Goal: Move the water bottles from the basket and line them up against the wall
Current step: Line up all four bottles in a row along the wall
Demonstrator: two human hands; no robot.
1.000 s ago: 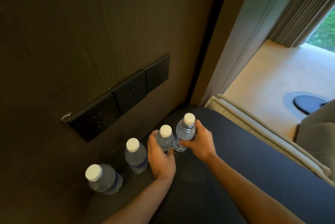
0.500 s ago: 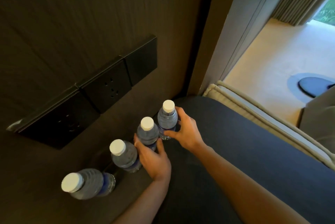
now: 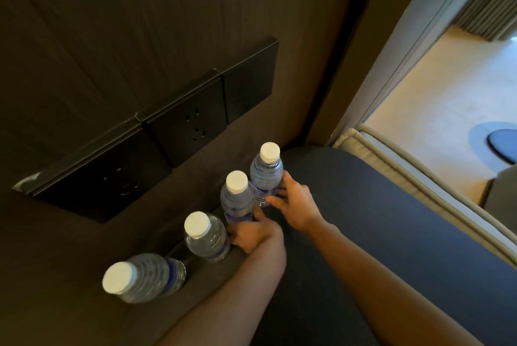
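Several clear water bottles with white caps stand in a row along the dark wood wall point(image 3: 167, 24), on a dark blue surface point(image 3: 377, 219). My right hand point(image 3: 293, 203) grips the lower body of the farthest bottle point(image 3: 266, 175). My left hand point(image 3: 254, 232) wraps the base of the second-farthest bottle point(image 3: 236, 200). Two more bottles stand free closer to me: one point(image 3: 205, 236) just left of my left hand, another point(image 3: 142, 278) nearest the camera. No basket is in view.
Black socket plates point(image 3: 193, 121) sit on the wall just above the bottles. A beige padded edge point(image 3: 419, 191) borders the blue surface on the right; beyond it lie a light floor point(image 3: 447, 88) and a doorway with a curtain point(image 3: 486, 4).
The camera has shifted a little. Both hands stay on the same two bottles; my left hand has slid lower, toward its bottle's base.
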